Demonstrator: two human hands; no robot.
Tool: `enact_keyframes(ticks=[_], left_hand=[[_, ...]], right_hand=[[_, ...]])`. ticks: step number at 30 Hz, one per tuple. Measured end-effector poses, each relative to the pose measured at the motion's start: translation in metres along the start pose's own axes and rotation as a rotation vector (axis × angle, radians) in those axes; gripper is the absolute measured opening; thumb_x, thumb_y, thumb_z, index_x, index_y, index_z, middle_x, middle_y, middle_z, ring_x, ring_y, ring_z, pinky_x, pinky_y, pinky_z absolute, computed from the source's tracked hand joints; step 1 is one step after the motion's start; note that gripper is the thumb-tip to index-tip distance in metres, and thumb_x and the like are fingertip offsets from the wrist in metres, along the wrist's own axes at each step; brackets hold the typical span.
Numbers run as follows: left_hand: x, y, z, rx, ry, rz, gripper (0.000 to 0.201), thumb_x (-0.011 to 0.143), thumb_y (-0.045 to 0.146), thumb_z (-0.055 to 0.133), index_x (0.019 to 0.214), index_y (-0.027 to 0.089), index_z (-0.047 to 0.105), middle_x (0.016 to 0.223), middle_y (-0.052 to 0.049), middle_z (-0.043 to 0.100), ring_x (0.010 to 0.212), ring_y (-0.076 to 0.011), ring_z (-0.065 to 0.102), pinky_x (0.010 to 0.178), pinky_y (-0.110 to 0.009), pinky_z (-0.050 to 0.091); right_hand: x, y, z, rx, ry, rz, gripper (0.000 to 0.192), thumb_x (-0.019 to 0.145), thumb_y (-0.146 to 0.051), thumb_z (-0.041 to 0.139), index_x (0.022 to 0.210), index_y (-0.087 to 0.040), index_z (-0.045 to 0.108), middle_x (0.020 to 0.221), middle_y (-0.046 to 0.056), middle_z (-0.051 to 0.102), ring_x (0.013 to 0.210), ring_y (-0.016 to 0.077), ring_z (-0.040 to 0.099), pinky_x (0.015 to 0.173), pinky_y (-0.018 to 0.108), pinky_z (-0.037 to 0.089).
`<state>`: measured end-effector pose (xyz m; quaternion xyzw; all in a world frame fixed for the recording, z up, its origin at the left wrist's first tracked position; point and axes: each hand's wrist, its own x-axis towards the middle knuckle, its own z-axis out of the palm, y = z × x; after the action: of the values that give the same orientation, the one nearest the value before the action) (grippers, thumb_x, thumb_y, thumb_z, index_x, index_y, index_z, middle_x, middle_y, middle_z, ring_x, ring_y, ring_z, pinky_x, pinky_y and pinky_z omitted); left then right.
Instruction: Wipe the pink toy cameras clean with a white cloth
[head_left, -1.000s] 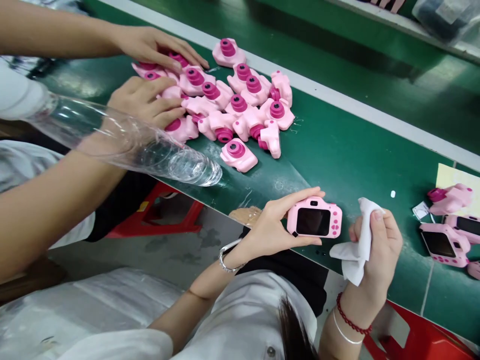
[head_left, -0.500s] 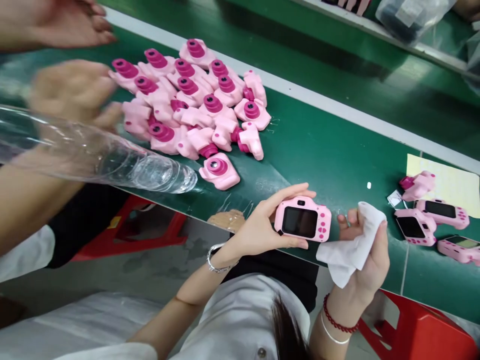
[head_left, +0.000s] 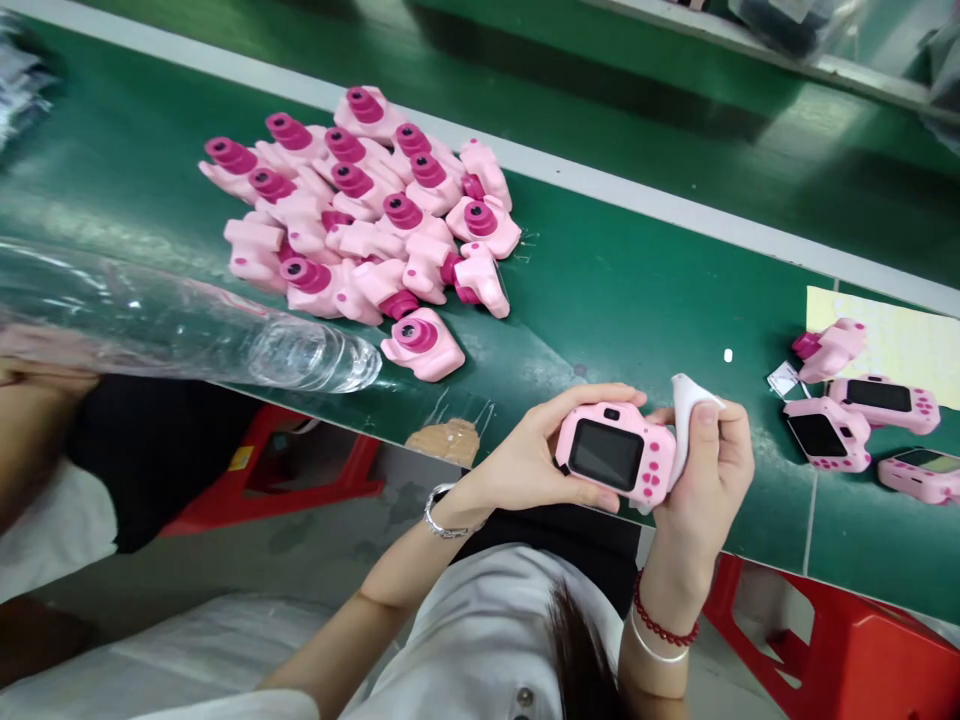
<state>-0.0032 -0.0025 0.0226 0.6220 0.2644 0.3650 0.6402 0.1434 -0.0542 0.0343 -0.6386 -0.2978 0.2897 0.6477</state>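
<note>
A pink toy camera (head_left: pixel 606 452), its dark screen facing up, is gripped along its left end by my left hand (head_left: pixel 536 455). My right hand (head_left: pixel 709 465) is closed around a white cloth (head_left: pixel 686 415), which presses against the button end of that camera. Part of the cloth is hidden behind the camera and the fingers. Left of my hands, several pink toy cameras (head_left: pixel 420 345) with magenta lenses lie in a cluster on the green table (head_left: pixel 637 270).
To the right several more pink cameras (head_left: pixel 829 435) lie near a yellow sheet (head_left: pixel 892 320) and a small white tag (head_left: pixel 784 378). A clear plastic bottle (head_left: pixel 315 352) lies across the left edge. Red stools (head_left: pixel 862 640) stand below the table. A co-worker's arm (head_left: pixel 45 410) shows at left.
My right hand has moved left, bringing the cloth from beside the camera onto its right end. The co-worker's hands have gone from the upper left.
</note>
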Motion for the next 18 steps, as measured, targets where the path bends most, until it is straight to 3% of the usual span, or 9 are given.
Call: enact_keyframes(ticks=[3, 10, 14, 18], left_hand=[[0.001, -0.005, 0.002, -0.093, -0.05, 0.02, 0.072, 0.062, 0.028, 0.097, 0.128, 0.033, 0.066, 0.143, -0.007, 0.067, 0.134, -0.0279, 0.063, 0.113, -0.044, 0.053], [0.0, -0.002, -0.001, -0.11, -0.071, -0.087, 0.065, 0.059, 0.035, 0.098, 0.116, 0.028, 0.069, 0.146, -0.012, 0.064, 0.137, -0.0335, 0.06, 0.112, -0.052, 0.052], [0.005, -0.008, 0.001, -0.043, -0.075, -0.041, 0.064, 0.066, 0.032, 0.095, 0.124, 0.029, 0.067, 0.149, -0.011, 0.062, 0.14, -0.0311, 0.058, 0.115, -0.049, 0.05], [0.006, -0.021, 0.015, 0.27, -0.066, -0.013, 0.077, 0.077, 0.033, 0.087, 0.146, 0.027, 0.054, 0.155, -0.014, 0.055, 0.146, -0.0305, 0.051, 0.123, -0.051, 0.04]], right_hand=[[0.002, -0.006, 0.002, 0.135, 0.022, 0.156, 0.043, 0.086, -0.062, 0.069, 0.082, -0.023, 0.052, 0.061, -0.005, 0.061, 0.044, 0.0088, 0.048, 0.044, 0.022, 0.037], [-0.003, -0.015, -0.002, 0.153, -0.005, 0.192, 0.044, 0.087, -0.063, 0.068, 0.085, -0.025, 0.047, 0.06, -0.006, 0.062, 0.042, 0.01, 0.051, 0.041, 0.022, 0.034], [-0.002, -0.006, -0.004, -0.006, 0.026, 0.058, 0.036, 0.093, -0.057, 0.063, 0.086, -0.023, 0.054, 0.07, -0.004, 0.065, 0.062, 0.0138, 0.063, 0.06, 0.027, 0.048], [0.006, 0.019, -0.013, -0.435, 0.08, -0.224, 0.032, 0.094, -0.052, 0.064, 0.089, -0.021, 0.066, 0.083, 0.001, 0.065, 0.076, 0.017, 0.062, 0.071, 0.031, 0.047]])
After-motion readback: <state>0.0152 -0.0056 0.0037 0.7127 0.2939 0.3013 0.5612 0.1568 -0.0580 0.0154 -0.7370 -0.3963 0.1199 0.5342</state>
